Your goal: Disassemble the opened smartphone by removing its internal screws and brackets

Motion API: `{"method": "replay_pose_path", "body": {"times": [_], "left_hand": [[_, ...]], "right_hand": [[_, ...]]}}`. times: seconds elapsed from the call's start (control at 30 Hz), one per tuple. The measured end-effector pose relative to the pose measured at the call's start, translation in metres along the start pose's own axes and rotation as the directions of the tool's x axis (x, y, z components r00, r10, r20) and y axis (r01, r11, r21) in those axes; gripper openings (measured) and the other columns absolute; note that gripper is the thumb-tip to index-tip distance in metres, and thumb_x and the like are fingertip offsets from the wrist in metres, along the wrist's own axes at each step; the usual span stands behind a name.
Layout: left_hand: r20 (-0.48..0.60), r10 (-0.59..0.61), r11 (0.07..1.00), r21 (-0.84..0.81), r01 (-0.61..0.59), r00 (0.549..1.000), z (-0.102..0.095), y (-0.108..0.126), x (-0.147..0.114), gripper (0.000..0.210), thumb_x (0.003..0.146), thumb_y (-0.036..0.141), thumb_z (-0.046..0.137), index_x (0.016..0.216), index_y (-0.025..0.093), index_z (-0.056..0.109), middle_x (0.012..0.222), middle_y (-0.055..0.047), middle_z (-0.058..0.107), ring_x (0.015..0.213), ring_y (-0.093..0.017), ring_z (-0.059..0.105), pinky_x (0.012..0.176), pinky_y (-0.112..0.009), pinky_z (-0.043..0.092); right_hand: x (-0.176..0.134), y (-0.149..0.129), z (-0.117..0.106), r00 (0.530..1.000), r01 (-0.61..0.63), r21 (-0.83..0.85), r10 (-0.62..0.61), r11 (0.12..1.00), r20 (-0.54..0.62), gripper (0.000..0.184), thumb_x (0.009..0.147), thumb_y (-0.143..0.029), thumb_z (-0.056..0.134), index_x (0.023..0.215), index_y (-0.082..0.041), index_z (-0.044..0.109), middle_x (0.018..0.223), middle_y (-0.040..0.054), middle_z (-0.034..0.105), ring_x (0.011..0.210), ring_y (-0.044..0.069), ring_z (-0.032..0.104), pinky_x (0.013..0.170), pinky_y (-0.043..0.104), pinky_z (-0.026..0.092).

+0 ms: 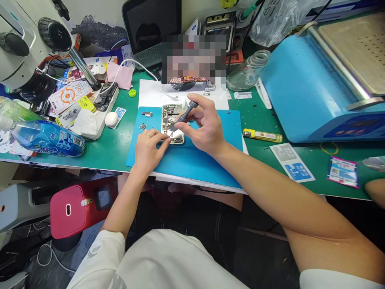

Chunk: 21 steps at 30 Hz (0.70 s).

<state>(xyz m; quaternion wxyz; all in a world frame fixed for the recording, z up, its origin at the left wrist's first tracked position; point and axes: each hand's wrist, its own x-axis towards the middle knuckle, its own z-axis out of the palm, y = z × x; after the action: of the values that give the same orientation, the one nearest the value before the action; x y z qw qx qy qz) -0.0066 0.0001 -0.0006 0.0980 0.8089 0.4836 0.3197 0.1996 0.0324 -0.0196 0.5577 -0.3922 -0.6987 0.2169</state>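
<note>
An opened phone (170,116) with its inner parts exposed lies on a blue work mat (210,160). My right hand (204,126) grips a dark screwdriver (184,115) whose tip points down into the phone's lower part. At the phone's lower left corner my left hand (148,146), with a ring on one finger, pinches and steadies the edge. Two small loose parts (146,114) lie on the mat left of the phone.
A microscope (33,44) stands at back left, a plastic bottle (48,138) lies at left. A large blue machine (325,80) fills the right. A yellow lighter (262,135), glass jar (248,70), stickers (291,162) and a white earbud case (111,119) sit on the green table.
</note>
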Motion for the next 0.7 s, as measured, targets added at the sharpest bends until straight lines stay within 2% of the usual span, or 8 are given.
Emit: {"method": "replay_pose_path", "body": {"times": [0.23, 0.6, 0.7], "left_hand": [[0.017, -0.017, 1.0, 0.014, 0.016, 1.0, 0.0008, 0.0011, 0.0003, 0.012, 0.104, 0.032, 0.072, 0.1, 0.026, 0.081, 0.098, -0.003, 0.078, 0.095, -0.023, 0.068, 0.087, -0.039, 0.047], [-0.028, -0.004, 1.0, -0.003, 0.004, 1.0, 0.001, 0.0039, -0.0002, 0.009, 0.102, 0.03, 0.075, 0.096, 0.025, 0.081, 0.094, -0.003, 0.076, 0.092, -0.022, 0.068, 0.086, -0.037, 0.047], [-0.024, -0.012, 1.0, -0.007, 0.012, 1.0, 0.001, 0.0044, -0.0005, 0.009, 0.102, 0.03, 0.075, 0.096, 0.025, 0.08, 0.094, -0.002, 0.077, 0.092, -0.022, 0.069, 0.087, -0.037, 0.048]], "right_hand": [[-0.0004, -0.0024, -0.0014, 1.0, -0.002, 0.014, 0.002, 1.0, 0.013, 0.071, 0.097, -0.067, 0.069, 0.157, -0.039, 0.042, 0.11, 0.0029, 0.075, 0.087, 0.025, 0.076, 0.084, 0.05, 0.068], [0.0002, -0.0007, -0.0004, 1.0, -0.006, 0.022, 0.006, 1.0, -0.003, 0.075, 0.094, -0.068, 0.072, 0.156, -0.038, 0.044, 0.125, 0.0052, 0.075, 0.087, 0.023, 0.075, 0.081, 0.047, 0.069], [0.0, -0.0012, -0.0004, 1.0, -0.002, 0.036, 0.003, 0.999, -0.004, 0.074, 0.094, -0.067, 0.073, 0.156, -0.038, 0.045, 0.12, 0.0046, 0.076, 0.087, 0.024, 0.076, 0.082, 0.049, 0.07]]}}
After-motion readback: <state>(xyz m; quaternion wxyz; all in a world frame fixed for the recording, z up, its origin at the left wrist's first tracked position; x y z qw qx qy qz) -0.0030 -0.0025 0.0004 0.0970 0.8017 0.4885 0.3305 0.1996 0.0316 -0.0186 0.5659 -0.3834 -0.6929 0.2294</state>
